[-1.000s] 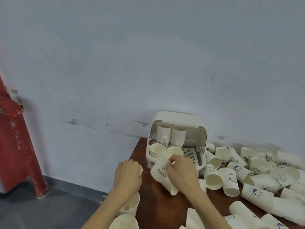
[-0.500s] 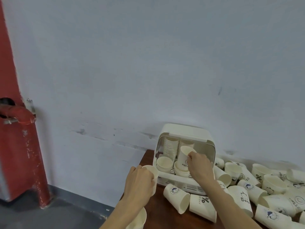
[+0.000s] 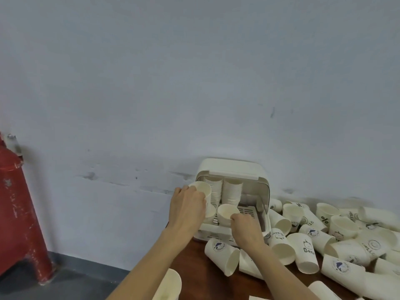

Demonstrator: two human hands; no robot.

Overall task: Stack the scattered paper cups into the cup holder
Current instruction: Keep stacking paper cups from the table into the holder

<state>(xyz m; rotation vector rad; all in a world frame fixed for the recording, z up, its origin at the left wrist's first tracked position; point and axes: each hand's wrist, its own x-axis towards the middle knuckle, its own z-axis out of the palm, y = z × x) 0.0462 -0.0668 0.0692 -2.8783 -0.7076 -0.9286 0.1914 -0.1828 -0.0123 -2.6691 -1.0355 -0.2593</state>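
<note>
Up against the wall (image 3: pixel 194 83), at the tabletop's (image 3: pixel 194 258) far left corner, stands the white cup holder (image 3: pixel 233 169), its front open over two tall stacks inside. Left hand (image 3: pixel 187 210) grips a cream paper cup (image 3: pixel 201 189) at the holder's left edge; right hand (image 3: pixel 246 230) curls on a cup (image 3: pixel 227 213) sitting on the slatted tray. Printed scattered cups (image 3: pixel 324 241) crowd the brown tabletop rightward. A red pipe (image 3: pixel 15 202) rises beside the grey floor (image 3: pixel 65 278).
</note>
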